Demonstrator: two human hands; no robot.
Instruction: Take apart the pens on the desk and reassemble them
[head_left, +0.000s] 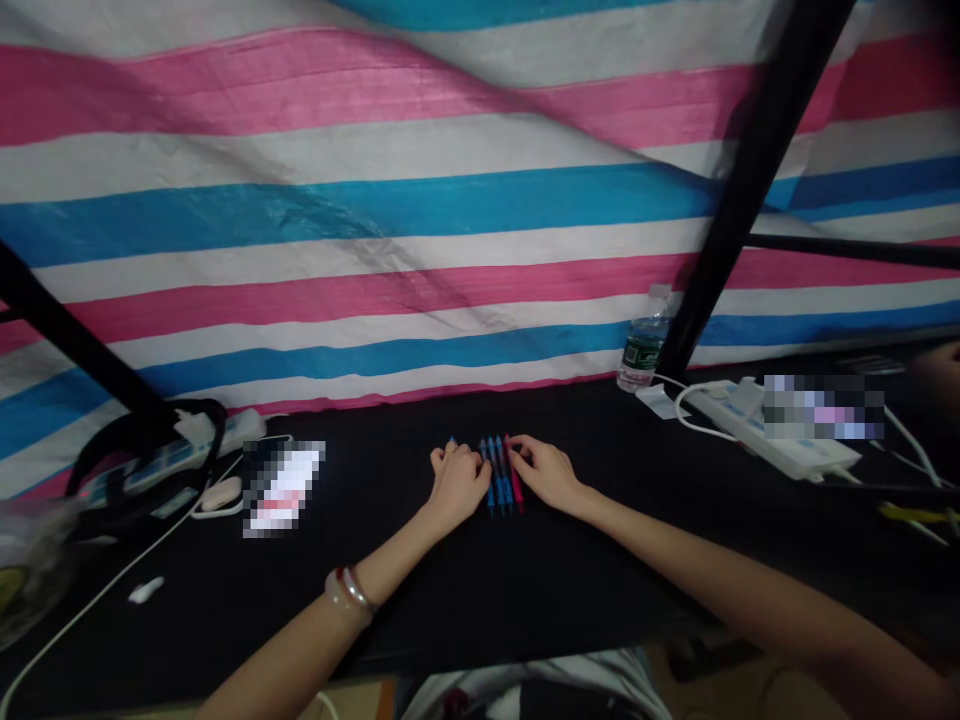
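Observation:
Several pens lie side by side on the black table (525, 580): blue pens (495, 478) and a red pen (514, 475) on the right of the row. My left hand (456, 482) rests on the left side of the row with fingers curled over another blue pen whose tip (452, 441) pokes out beyond it. My right hand (546, 470) lies on the right side, fingertips touching the red pen. A bracelet (349, 590) is on my left wrist.
A striped pink, blue and white tarp (420, 200) hangs behind the table. A water bottle (642, 350) and a white power strip (780, 440) are at the right; another power strip (187, 445), cables and a phone (281, 485) are at the left. Black frame poles (750, 180) cross both sides.

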